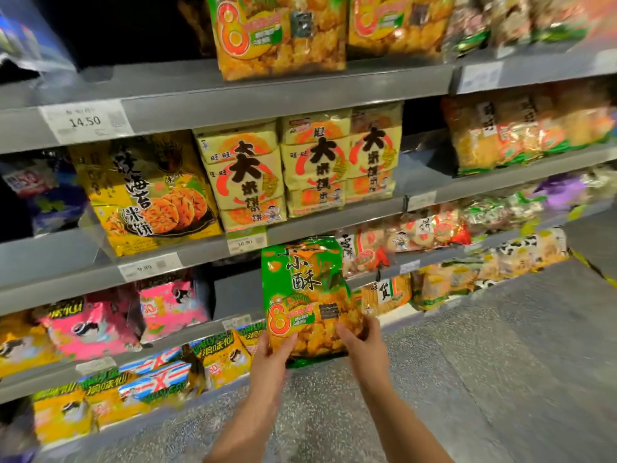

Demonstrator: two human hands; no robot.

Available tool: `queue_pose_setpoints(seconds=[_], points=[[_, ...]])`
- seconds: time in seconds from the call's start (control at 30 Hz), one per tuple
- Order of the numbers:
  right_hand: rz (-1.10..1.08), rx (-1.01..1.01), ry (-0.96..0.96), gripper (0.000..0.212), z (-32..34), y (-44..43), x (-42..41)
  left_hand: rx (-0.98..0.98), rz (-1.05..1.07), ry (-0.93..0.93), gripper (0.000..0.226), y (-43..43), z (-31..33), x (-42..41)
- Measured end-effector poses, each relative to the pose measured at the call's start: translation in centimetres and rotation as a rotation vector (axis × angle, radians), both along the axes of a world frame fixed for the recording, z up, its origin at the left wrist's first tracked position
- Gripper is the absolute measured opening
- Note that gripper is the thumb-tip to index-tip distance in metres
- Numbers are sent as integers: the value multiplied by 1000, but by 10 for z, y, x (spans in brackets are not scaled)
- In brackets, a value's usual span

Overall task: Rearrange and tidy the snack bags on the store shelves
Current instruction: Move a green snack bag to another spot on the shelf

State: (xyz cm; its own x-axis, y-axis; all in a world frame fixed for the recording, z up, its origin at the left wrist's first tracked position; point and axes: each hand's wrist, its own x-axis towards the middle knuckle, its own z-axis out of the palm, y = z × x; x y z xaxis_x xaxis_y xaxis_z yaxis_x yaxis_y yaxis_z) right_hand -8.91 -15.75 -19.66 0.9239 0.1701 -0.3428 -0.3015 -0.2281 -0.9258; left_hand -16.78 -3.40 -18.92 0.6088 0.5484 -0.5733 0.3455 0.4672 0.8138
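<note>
I hold a green and orange snack bag (305, 295) upright in front of the shelves, at about the height of the third shelf. My left hand (272, 357) grips its lower left corner. My right hand (362, 340) grips its lower right edge. Two bags of the same kind (280, 35) stand on the top shelf. Behind the held bag, the third shelf has a gap (233, 292) between pink bags and rice cracker packs.
Grey shelves (287, 91) run left to right with price tags on their edges. Yellow rice cracker bags (314, 162) and a dark yellow bag (147, 192) fill the second shelf. Pink bags (100, 322) lie lower left. The speckled grey floor (467, 379) lies to the right.
</note>
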Motion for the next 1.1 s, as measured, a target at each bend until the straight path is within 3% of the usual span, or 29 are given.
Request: queue_pose_setpoints(seconds=[0.1,0.17,0.3,0.5,0.63,0.83,1.1], points=[[-40,34,-43,32,18,-48,-11,24,54,-81,57,-41,17,-7],[-99,69,-35,19,30,-77,-15,75,73,-141,48,-67,31,-12],[-173,121,7,31,42,-112,-16,212,41,-250,46,-96,60,-16],[-203,182,-57,41,78,-126,1,223,133,-455,31,-105,117,-12],[-196,241,-154,38,120,-109,14,262,243,-549,37,-83,160,-9],[28,363,-279,20,184,-50,30,340,409,-735,43,-24,223,-9],[267,381,-474,17,258,50,33,431,593,-841,25,65,270,-5]])
